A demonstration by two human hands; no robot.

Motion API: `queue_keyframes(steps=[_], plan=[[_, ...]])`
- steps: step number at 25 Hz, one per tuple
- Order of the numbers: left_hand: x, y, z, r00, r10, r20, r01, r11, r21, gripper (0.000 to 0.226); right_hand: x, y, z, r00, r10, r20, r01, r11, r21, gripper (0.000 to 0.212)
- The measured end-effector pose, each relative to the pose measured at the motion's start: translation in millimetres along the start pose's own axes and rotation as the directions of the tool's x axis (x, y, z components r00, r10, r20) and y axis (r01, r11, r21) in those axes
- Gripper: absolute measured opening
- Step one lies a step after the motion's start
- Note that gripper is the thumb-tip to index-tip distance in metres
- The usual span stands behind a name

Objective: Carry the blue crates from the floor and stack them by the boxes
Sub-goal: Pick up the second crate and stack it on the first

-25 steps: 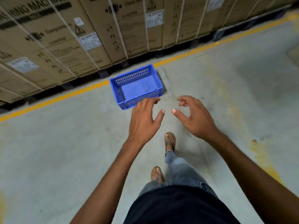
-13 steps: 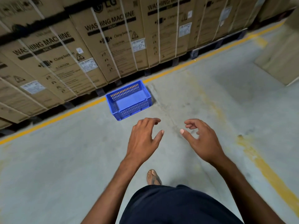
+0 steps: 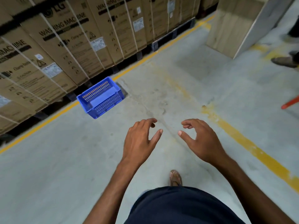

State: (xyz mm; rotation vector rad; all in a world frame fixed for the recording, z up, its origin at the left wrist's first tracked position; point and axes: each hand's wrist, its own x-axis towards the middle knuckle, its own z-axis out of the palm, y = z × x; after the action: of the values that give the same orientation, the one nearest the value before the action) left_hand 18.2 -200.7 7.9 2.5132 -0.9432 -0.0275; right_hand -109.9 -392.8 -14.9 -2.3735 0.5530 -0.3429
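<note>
Blue slotted crate (image 3: 101, 97); brown strapped washing machine boxes (image 3: 68, 41), black lettering; grey concrete floor (image 3: 64, 159) with yellow lines (image 3: 252, 147); orange-red pole (image 3: 290, 103) far right.

Pale wooden panel (image 3: 226, 29) upright on concrete floor (image 3: 48, 175). Right of it: a brown shoe (image 3: 284, 61), a red rod (image 3: 290, 103).

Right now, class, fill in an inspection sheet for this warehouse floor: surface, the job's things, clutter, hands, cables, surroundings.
Surface: grey concrete floor with painted yellow lines.
Job's things: one blue crate, upright, looks empty, on the floor beside the strapped washing machine boxes.
Clutter: red-orange rod tip at the right edge.
Hands: left hand and right hand hold nothing, fingers loosely curled, apart from the crate.
Cables: nothing seen.
Surroundings: tall pale carton; another person's shoe.
</note>
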Motion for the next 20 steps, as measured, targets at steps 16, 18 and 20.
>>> queue_keyframes(steps=[16,18,20], plan=[[-232.6,209.3,65.3,0.715,0.635,0.292,-0.642,0.762,-0.083,0.026,-418.0,56.3,-89.9,0.815,0.406,-0.413,-0.531,0.808,-0.255,0.031],[-266.4,250.6,78.0,0.653,0.678,0.338,-0.684,0.720,-0.122,0.027,-470.6,68.0,-105.6,0.746,0.471,-0.471,-0.599,0.784,-0.165,0.030],[-298.0,292.2,94.7,0.600,0.708,0.372,-0.712,0.685,-0.155,0.029,-519.4,80.4,-121.1,0.691,0.514,-0.508,-0.639,0.764,-0.095,0.030]])
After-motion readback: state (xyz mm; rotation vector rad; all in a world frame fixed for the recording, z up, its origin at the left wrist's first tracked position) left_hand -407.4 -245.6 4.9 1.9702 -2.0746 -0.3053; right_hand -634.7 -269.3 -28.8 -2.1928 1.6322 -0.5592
